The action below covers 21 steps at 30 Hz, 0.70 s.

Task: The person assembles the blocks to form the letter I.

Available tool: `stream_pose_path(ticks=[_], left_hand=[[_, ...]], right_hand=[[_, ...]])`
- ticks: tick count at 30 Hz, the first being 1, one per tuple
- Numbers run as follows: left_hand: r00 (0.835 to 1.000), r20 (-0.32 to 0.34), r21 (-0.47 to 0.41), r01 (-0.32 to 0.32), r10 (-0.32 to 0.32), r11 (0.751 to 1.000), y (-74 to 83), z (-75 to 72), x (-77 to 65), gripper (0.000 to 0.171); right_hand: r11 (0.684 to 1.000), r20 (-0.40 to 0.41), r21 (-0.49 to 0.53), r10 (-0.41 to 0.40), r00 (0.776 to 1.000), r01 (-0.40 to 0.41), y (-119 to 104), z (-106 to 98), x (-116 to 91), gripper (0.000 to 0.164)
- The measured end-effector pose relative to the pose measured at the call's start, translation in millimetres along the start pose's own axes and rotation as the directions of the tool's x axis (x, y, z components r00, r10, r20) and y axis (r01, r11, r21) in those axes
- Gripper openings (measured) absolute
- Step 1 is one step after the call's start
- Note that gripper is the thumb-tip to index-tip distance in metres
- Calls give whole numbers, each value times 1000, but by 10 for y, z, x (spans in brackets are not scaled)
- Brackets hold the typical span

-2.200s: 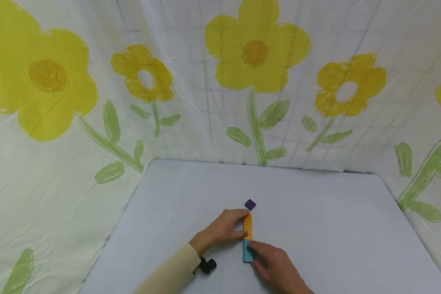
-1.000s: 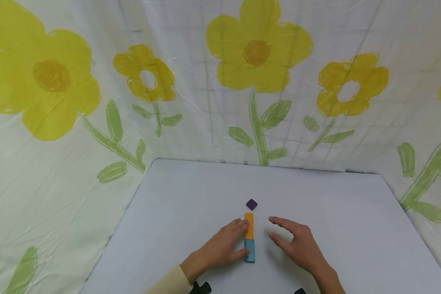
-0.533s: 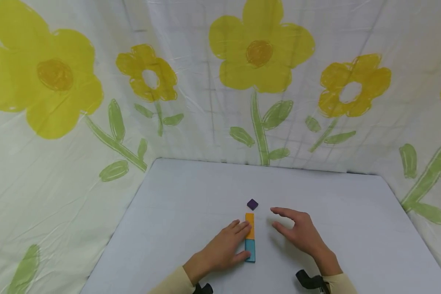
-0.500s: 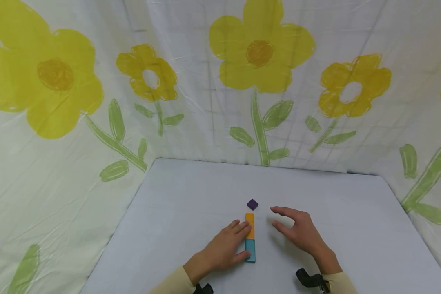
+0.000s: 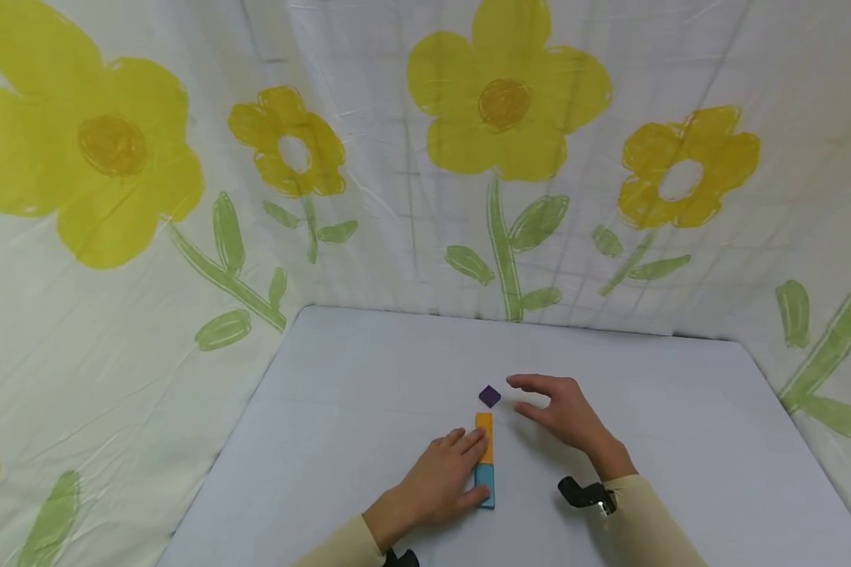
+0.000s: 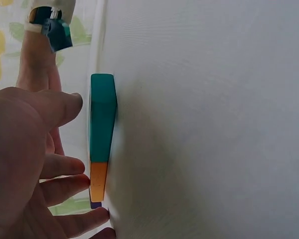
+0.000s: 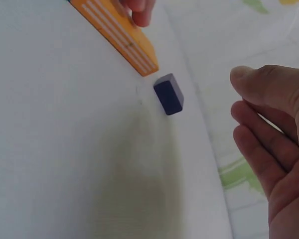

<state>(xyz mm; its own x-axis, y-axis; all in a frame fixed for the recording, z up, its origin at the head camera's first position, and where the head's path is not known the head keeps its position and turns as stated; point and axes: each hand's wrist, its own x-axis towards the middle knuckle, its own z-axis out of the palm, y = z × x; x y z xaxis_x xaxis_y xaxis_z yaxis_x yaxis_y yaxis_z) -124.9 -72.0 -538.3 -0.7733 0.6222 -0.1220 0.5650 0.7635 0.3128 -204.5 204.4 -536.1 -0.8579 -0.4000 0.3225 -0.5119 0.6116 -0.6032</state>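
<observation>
An orange block (image 5: 487,450) with white stripes on its side and a teal block (image 5: 484,477) lie end to end in a line on the white table. My left hand (image 5: 440,480) rests across them from the left, its fingers on the orange one and thumb over the teal one. Just beyond the orange end sits a small purple block (image 5: 490,396), turned cornerwise and apart from it by a narrow gap. Close to its right, my right hand (image 5: 563,408) hovers with thumb and fingers spread and nothing between them; the right wrist view shows the purple block (image 7: 168,94) beside these fingers.
The white tabletop (image 5: 369,362) spreads round the hands. A white curtain (image 5: 369,260) with painted yellow flowers hangs behind it and along the sides. Each wrist carries a black camera (image 5: 581,493).
My right hand has let go of the teal block, moved right, then forward and in beside the purple block. My left hand has shifted back to lie over both blocks, which stay put.
</observation>
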Motion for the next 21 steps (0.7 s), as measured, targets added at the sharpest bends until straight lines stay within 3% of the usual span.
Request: stream_pose_path(ticks=[8, 15, 21], left_hand=[[999, -27, 65, -30, 31, 997, -21, 67, 13, 69], [997, -58, 98, -54, 60, 994, -34, 72, 4, 67], [996, -65, 100, -62, 68, 993, -36, 66, 0, 66]], right_hand=[[999, 67, 39, 12, 998, -14, 101, 88, 185, 43], [998, 92, 58, -38, 995, 32, 163, 164, 285, 43], [998, 153, 69, -7, 988, -3, 198, 232, 354, 45]])
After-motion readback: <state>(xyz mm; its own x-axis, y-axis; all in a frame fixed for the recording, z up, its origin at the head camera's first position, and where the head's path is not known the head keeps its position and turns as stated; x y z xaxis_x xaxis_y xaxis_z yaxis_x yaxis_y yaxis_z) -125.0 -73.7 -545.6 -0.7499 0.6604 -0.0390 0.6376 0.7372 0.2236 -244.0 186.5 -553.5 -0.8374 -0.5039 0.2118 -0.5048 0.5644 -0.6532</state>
